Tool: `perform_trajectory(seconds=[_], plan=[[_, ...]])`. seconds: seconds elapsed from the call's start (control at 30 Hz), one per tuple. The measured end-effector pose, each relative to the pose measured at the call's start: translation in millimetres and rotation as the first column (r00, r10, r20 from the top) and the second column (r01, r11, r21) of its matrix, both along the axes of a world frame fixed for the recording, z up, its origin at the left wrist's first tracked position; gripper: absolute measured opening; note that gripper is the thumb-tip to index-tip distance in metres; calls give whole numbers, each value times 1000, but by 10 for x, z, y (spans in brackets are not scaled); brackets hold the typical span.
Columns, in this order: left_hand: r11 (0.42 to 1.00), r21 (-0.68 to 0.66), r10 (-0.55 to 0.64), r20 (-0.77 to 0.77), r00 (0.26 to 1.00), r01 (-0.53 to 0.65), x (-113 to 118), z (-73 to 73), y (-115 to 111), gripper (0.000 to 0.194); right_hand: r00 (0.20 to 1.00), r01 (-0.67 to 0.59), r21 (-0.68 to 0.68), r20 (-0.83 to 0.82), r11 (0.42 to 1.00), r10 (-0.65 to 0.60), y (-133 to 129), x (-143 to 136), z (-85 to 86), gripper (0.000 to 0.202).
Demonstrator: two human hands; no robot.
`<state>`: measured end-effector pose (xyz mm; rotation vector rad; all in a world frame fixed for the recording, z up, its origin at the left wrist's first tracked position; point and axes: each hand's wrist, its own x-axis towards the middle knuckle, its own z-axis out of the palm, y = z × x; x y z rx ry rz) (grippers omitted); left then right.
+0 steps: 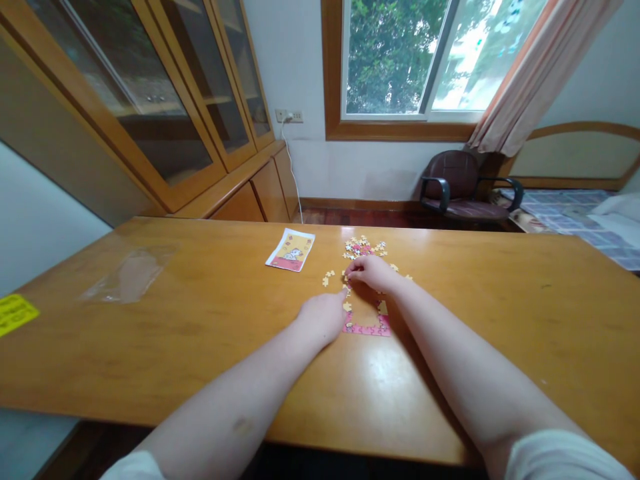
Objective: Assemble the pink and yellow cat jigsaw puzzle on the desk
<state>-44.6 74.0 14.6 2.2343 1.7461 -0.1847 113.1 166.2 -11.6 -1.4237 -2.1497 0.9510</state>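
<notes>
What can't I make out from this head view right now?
- Left hand: curled fingers and anything under the palm, hidden by the hand itself.
- Right hand: whether its fingertips grip a piece, too small to tell.
- Loose pieces: their exact number and outlines, too small and overlapping.
- Puzzle border: part of its upper stretch, behind the right hand and wrist.
- Yellow label: cut off by the left edge, writing blurred.
</notes>
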Motion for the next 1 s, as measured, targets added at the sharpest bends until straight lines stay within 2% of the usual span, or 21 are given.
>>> perform_trajectory(seconds=[0.53, 1.0], plan=[[1000, -12, -16, -11, 1000, 16, 7, -24, -15, 49, 999, -44, -7, 14, 999, 44, -21, -47, -23, 12], [999, -12, -38, -2, 999, 38, 16, -2, -25, 47, 989, -55, 89, 141, 994, 42, -39, -58, -44, 13]])
